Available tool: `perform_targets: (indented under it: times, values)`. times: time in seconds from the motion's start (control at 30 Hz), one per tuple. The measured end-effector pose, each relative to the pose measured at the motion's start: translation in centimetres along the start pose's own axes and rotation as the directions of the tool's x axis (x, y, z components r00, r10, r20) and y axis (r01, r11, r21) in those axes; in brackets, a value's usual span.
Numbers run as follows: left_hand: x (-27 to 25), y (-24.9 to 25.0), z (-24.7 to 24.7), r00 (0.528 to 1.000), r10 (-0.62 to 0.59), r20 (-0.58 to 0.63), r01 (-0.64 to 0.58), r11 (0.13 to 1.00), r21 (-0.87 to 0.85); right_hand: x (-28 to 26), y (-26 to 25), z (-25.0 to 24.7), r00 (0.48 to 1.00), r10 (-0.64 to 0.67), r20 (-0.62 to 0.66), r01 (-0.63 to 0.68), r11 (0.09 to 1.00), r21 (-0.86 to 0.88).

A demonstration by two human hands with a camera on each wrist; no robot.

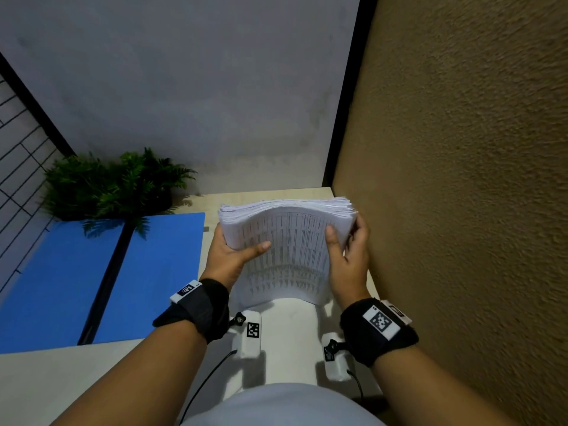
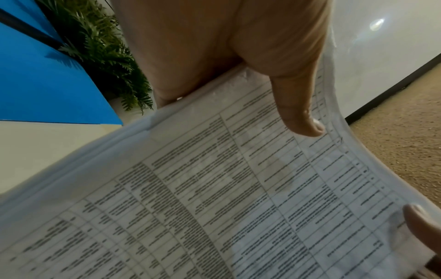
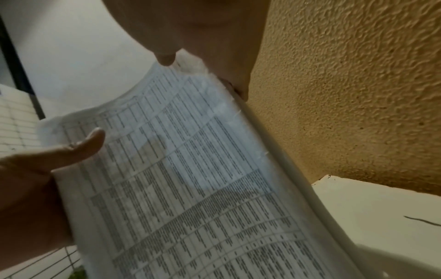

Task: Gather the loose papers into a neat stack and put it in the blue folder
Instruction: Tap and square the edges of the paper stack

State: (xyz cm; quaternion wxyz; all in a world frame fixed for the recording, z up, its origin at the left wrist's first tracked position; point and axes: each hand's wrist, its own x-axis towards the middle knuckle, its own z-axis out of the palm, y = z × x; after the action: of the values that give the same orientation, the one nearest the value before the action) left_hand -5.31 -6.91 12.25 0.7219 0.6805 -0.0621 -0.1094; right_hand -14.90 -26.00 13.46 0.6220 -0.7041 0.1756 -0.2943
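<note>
Pale desk (image 1: 270, 192), corner by textured wall. Paper stack (image 1: 285, 241) upright, bowed, bottom edge on desk; left hand (image 1: 233, 256) and right hand (image 1: 347, 256) clamp its sides. Blue folder (image 1: 92, 272) open, left. Advice: tap edges flush, relax bow, keep grip even.

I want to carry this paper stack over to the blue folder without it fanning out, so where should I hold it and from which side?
Grip the paper stack on its two long side edges, one hand from each side, as the left hand and right hand hold it now: thumbs on the top sheet, fingers beneath. The far end bows and its sheets sit uneven, so a grip nearer that end would probably keep them together on the way to the blue folder.
</note>
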Motion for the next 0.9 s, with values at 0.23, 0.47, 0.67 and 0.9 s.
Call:
perform_targets:
  times: [0.23,0.47,0.67,0.9]
  values:
    - [-0.5,0.2,-0.1,1.0,-0.004,0.027,0.004,1.0,-0.015,-1.6,-0.4,0.6,0.983,-0.175,-0.054,0.167,0.977,-0.129]
    - [-0.8,0.4,-0.2,0.999,-0.002,0.036,0.003,1.0,-0.023,-2.0,-0.4,0.5,0.985,-0.143,-0.095,0.143,0.99,-0.006]
    - [-0.9,0.4,-0.4,0.999,0.006,0.042,-0.006,1.0,-0.013,-1.9,-0.6,0.3,0.969,-0.195,-0.15,0.196,0.981,-0.004]
    - [-0.9,0.5,-0.4,0.998,0.004,0.059,-0.002,1.0,-0.027,-1.0,-1.2,-0.4,0.959,-0.189,-0.212,0.174,0.981,-0.089]
